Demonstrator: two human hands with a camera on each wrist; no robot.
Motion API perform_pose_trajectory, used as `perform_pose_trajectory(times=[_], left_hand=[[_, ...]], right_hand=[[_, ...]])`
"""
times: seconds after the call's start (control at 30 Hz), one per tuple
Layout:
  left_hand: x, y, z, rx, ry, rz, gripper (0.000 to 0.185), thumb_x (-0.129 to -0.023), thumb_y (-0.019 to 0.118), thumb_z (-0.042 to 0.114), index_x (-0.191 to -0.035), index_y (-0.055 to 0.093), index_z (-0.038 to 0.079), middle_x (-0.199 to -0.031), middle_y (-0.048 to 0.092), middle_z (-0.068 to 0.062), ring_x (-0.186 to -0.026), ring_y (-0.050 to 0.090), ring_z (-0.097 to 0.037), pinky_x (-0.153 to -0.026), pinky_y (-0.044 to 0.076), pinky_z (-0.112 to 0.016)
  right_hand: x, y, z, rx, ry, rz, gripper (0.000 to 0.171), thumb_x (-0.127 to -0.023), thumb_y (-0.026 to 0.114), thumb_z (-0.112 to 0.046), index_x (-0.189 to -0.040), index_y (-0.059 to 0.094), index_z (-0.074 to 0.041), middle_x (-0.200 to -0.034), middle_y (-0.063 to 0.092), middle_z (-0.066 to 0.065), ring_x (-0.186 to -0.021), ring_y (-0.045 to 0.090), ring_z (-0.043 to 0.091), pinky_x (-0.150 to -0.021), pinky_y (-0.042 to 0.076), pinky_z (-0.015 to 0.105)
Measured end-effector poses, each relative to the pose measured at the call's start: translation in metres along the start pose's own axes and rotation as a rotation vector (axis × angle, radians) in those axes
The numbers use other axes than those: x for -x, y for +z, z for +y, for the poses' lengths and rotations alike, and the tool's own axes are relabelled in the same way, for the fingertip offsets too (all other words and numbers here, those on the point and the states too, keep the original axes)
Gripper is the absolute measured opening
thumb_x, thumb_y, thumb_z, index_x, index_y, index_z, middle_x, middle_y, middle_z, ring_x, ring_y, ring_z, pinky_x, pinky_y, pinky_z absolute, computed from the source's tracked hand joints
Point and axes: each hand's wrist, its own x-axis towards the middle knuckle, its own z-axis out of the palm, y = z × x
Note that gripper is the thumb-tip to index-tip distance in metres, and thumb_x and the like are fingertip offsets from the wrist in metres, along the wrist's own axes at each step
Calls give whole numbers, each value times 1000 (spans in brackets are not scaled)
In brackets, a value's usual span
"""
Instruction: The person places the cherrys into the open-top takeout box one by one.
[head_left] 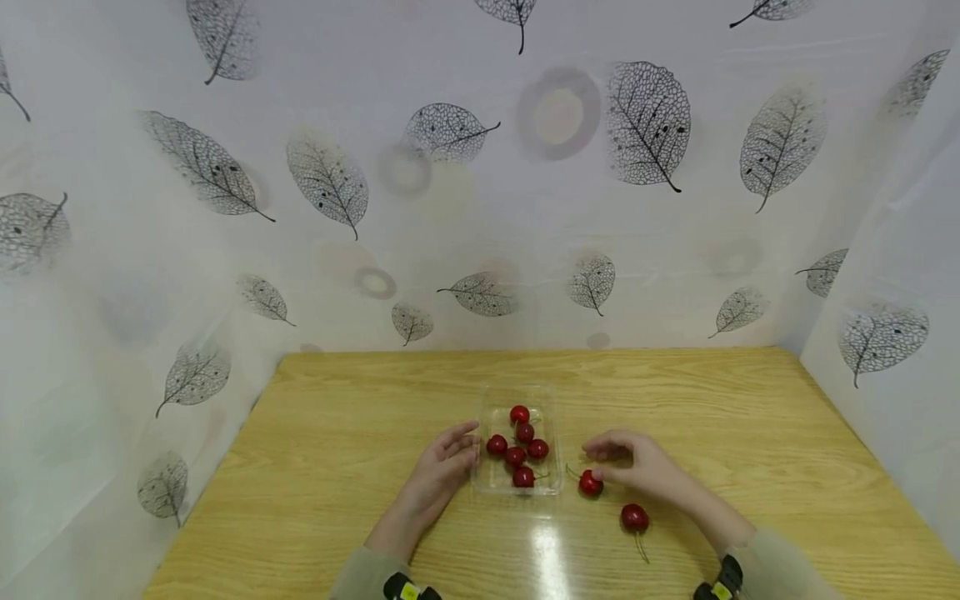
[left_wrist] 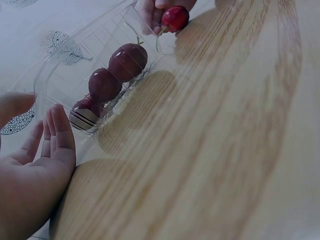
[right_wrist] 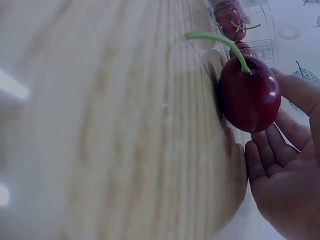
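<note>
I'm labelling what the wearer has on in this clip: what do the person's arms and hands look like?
Both hands, the left hand and the right hand, are bare, with no gloves or rings visible. Each forearm ends in a pale grey-green sleeve, the other sleeve matching it. At each wrist sits a small black device, the left wrist device showing a yellow patch, as does the right wrist device.

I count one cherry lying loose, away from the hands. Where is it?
In the head view the loose cherry lies on the table, nearer the person than the right hand, right of the clear tray.
</note>
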Motion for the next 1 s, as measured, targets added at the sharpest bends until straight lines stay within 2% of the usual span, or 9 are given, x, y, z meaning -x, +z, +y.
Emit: perform_pose_trajectory(times=[0.23, 0.33, 0.5, 0.6, 0.77, 1.0], left_hand=[[-2, 1, -1, 3, -12, 27, 58, -103, 57, -4, -158, 37, -6, -125, 59, -1, -111, 61, -8, -93, 53, -20], [-3, 1, -1, 6, -14, 32, 58, -103, 56, -4, -158, 37, -6, -124, 60, 0, -111, 61, -8, -93, 53, -20], [-3, 0, -1, 10, -6, 24, 58, -103, 56, -4, -157, 37, -6, -123, 60, 0, -111, 61, -8, -93, 53, -21], [-3, 0, -2, 8, 6, 7, 58, -104, 57, -3, -157, 36, -7, -123, 60, 1, -110, 62, -7, -92, 53, -20], [-2, -1, -1, 6, 20, -6, 57, -104, 57, -3, -157, 36, -8, -123, 60, 2, -110, 62, -6, -92, 53, -20], [-1, 1, 0, 2, -10, 17, 57, -105, 56, -3, -158, 36, -6, -123, 60, 2, -111, 61, -7, -93, 53, -20]], right_hand=[[2, 2, 2, 11, -13, -2, 41, -92, 82, -20, -126, 71, 1, -121, 76, 16, -106, 70, 13, -95, 57, 24], [3, 3, 2, 34, -2, -4, 43, -91, 84, -24, -126, 72, -3, -121, 76, 12, -108, 69, 11, -97, 56, 24], [4, 4, 2, 73, -5, -24, 46, -86, 88, -32, -125, 73, -12, -122, 74, 4, -110, 67, 12, -99, 54, 26], [5, 5, 2, 79, -25, -36, 47, -86, 88, -33, -126, 73, -13, -123, 74, 4, -111, 66, 14, -100, 54, 27], [6, 5, 1, 82, -48, -40, 45, -86, 88, -32, -124, 73, -14, -123, 74, 4, -112, 66, 13, -101, 53, 28], [7, 6, 3, 105, -45, -33, 39, -85, 89, -32, -119, 75, -17, -118, 74, 0, -110, 65, 8, -100, 53, 29]])
